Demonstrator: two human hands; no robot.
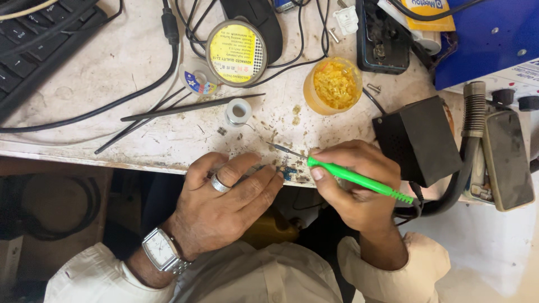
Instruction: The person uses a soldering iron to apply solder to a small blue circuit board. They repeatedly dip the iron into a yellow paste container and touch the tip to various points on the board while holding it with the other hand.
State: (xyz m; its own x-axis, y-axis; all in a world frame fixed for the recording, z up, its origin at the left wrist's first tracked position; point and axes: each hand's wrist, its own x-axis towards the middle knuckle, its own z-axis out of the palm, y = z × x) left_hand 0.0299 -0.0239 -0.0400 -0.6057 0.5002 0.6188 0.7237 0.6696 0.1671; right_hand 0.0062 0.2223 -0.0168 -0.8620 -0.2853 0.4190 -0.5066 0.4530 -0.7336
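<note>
– What sits on your workbench (112, 62) near its far edge?

– A round yellow-labelled tin (236, 53) among black cables (168, 33), with a small roll of tape (197, 80) touching it. Beside that, toward the middle, you have an open orange jar (333, 85) of yellow paste.

– And closer to the near edge?

– Long dark tweezers (185, 108) lie flat, with a small white spool (238, 111) just beside their tips. A black box (418, 140) stands at your right.

– The corners?

– A black keyboard (33, 45) fills the far left corner. A blue unit (488, 36) takes the far right corner, with a ribbed grey hose (473, 109) below it.
</note>
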